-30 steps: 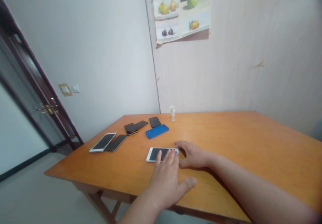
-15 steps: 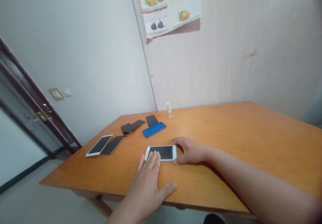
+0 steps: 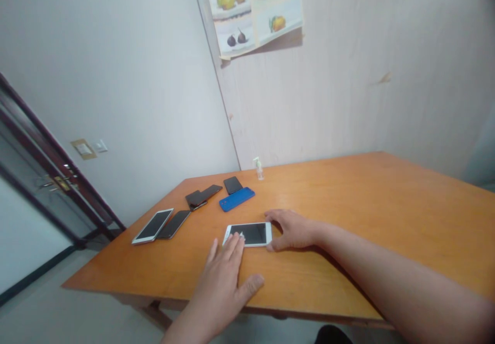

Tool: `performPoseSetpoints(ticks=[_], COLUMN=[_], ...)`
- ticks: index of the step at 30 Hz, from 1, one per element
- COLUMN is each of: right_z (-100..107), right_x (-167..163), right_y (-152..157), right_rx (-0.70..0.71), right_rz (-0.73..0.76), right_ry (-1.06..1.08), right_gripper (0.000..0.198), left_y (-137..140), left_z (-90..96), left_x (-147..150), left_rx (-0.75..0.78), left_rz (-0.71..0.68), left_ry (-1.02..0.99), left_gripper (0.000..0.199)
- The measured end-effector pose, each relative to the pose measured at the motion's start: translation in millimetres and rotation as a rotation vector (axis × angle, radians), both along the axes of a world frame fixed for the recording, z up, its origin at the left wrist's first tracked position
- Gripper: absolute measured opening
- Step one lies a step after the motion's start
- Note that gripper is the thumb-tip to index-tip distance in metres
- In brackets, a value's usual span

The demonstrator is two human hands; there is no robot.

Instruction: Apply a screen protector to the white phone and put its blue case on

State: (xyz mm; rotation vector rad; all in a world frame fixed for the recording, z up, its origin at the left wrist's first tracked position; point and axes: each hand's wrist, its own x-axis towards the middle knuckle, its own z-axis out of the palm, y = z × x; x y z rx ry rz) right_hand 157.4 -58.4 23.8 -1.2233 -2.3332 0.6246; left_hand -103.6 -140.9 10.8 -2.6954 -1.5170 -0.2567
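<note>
A white-framed smartphone (image 3: 255,234) lies on the wooden table with its dark screen facing up. My right hand (image 3: 292,229) steadies its right end, thumb on the near corner and fingers at the far one. Across the left part of the screen rest the fingertips of my left hand (image 3: 224,277), fingers stretched out flat and thumb spread to the side. A small bit of something white shows at those fingertips; most of it is hidden, and I cannot make out what it is.
Left of the hands lie a white tablet-like device (image 3: 153,226), a dark phone (image 3: 174,224) and overlapping dark phones (image 3: 204,195). Farther back are a blue phone (image 3: 237,199), another dark phone (image 3: 232,184) and a small clear pump bottle (image 3: 259,169). The wooden table (image 3: 348,199) meets the wall behind.
My left hand has slid slightly left on the phone's screen. The right hand keeps its place at the phone's end. The camera view has shifted a little.
</note>
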Motion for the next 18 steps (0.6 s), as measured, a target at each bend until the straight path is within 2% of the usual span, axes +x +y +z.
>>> performPoseSetpoints(ticks=[3,5,12,15,18], right_z=[0.6,-0.2,-0.9,0.9,0.4], right_x=[0.1,0.0,-1.6,-2.1,-2.1], right_y=[-0.4,-0.3,-0.5,-1.4,-1.4], right_rx=[-0.001,-0.007,0.004,0.011,0.0], right_rz=[0.009,0.001,-0.018,-0.011,-0.024], right_ry=[0.015,0.035,-0.012,-0.017,-0.011], right_gripper=[0.054,0.054,0.054,0.051,0.053], left_y=[2.7,9.0,46.5,40.7,18.0], left_z=[-2.3,-1.7,6.0,5.7,-0.5], left_x=[-21.5,-25.3,-4.4,-2.6,-11.2], left_rx=[0.015,-0.007,-0.03,-0.019,-0.009], left_rz=[0.062,0.074,0.09,0.104,0.093], left_ry=[-0.018,-0.024,-0.055,-0.052,-0.039], left_gripper=[0.079,0.08,0.081,0.086,0.088])
